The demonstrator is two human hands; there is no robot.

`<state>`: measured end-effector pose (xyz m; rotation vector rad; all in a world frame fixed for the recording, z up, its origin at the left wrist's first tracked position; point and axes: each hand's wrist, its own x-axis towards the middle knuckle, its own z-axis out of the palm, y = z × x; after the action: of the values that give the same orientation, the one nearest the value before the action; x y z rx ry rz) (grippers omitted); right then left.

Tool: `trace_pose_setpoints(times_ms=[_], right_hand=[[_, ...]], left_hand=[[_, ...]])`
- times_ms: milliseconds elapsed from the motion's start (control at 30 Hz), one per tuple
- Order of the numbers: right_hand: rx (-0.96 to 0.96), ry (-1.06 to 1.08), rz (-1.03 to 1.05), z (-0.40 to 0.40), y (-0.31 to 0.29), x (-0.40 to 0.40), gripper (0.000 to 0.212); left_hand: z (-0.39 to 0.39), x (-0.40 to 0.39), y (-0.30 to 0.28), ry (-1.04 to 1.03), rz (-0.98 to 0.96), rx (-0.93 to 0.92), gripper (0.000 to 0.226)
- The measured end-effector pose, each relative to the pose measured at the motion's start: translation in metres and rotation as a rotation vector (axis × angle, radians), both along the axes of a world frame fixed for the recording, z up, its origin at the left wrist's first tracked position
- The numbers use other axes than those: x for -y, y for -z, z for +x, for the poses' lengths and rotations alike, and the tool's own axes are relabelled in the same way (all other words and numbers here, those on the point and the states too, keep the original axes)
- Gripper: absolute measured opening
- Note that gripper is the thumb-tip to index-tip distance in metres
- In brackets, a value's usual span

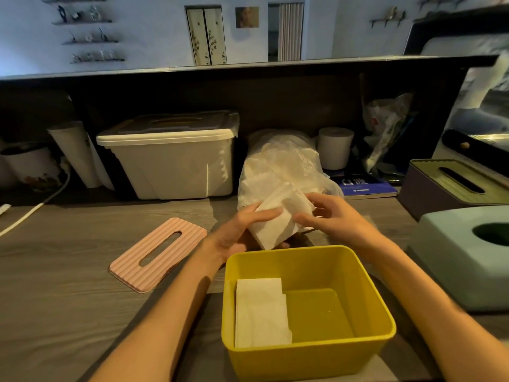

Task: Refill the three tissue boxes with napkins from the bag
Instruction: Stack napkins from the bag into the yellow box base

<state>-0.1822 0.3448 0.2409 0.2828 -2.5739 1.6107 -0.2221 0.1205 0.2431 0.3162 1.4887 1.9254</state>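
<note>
Both hands raised above the far rim of an open yellow tissue box (pixel 308 351), sharing one stack of white napkins (pixel 275 221). Left hand (pixel 239 230) under and along the stack's left side, fingers (pixel 264 213) curled around it. Right hand (pixel 330 216) at the stack's right edge, fingers (pixel 305 219) pinched on the paper. Just behind the stack, a clear plastic bag (pixel 281 164) holding more napkins, upright on the wooden table (pixel 68 271). Inside the yellow box, a smaller pile of napkins (pixel 260 312) flat against the left wall, the right half of the floor bare. Left of the box, a ribbed pink lid (pixel 157 253) with a slot, flat on the table. At right, a pale green tissue box (pixel 462 260) and, behind it, a dark tissue box (pixel 429 191) with a slotted lid. Further back, a lidded white storage bin (pixel 170 155).
</note>
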Motion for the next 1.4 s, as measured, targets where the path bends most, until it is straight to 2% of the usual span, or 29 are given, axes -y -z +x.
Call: trace_pose_setpoints(times_ms=[33,67,133,233,333,400,500,633,800,900,1033,1133,1267,1400], right_hand=[[-0.002,0.023,-0.001,0.002,0.004,-0.003,0.037],[-0.004,0.040,-0.011,0.004,0.009,-0.007,0.036],[-0.021,0.048,-0.035,0.007,0.017,-0.009,0.034],[-0.110,0.075,-0.048,0.007,0.029,-0.005,0.031],[-0.197,0.046,-0.036,0.008,0.036,0.000,0.044],[-0.238,0.009,-0.004,0.009,0.040,0.004,0.060],[-0.255,0.005,0.105,0.005,0.044,0.010,0.079],[-0.288,0.030,0.218,0.001,0.050,0.010,0.061],[-0.236,0.026,0.039,0.003,0.052,0.017,0.047],[-0.209,-0.031,-0.079,0.004,0.049,0.013,0.054],[-0.186,-0.007,-0.067,0.006,0.045,0.007,0.057],[-0.228,0.028,-0.109,0.007,0.040,0.002,0.053],[-0.208,0.052,0.012,0.007,0.039,-0.002,0.048],[-0.244,0.078,-0.002,0.008,0.022,-0.003,0.037]], left_hand=[[-0.004,0.001,0.003,-0.002,-0.046,-0.103,0.056],[-0.007,0.001,0.006,-0.031,-0.108,-0.245,0.053],[-0.007,-0.002,0.010,-0.138,-0.231,-0.540,0.032],[-0.011,-0.006,0.020,-0.181,-0.360,-0.731,0.032],[-0.012,-0.009,0.027,-0.162,-0.411,-0.754,0.035],[-0.009,-0.014,0.027,-0.209,-0.367,-0.712,0.025],[-0.008,-0.022,0.031,-0.331,-0.258,-0.590,0.035],[-0.013,-0.027,0.037,-0.389,-0.248,-0.604,0.020],[-0.015,-0.030,0.040,-0.389,-0.247,-0.537,0.013],[-0.010,-0.026,0.032,-0.296,-0.256,-0.523,0.020],[-0.011,-0.012,0.022,-0.139,-0.436,-0.743,0.041],[-0.019,0.000,0.023,-0.138,-0.473,-0.871,0.035],[-0.018,0.004,0.020,-0.135,-0.500,-0.904,0.032],[-0.011,0.003,-0.002,-0.161,-0.510,-0.975,0.027]])
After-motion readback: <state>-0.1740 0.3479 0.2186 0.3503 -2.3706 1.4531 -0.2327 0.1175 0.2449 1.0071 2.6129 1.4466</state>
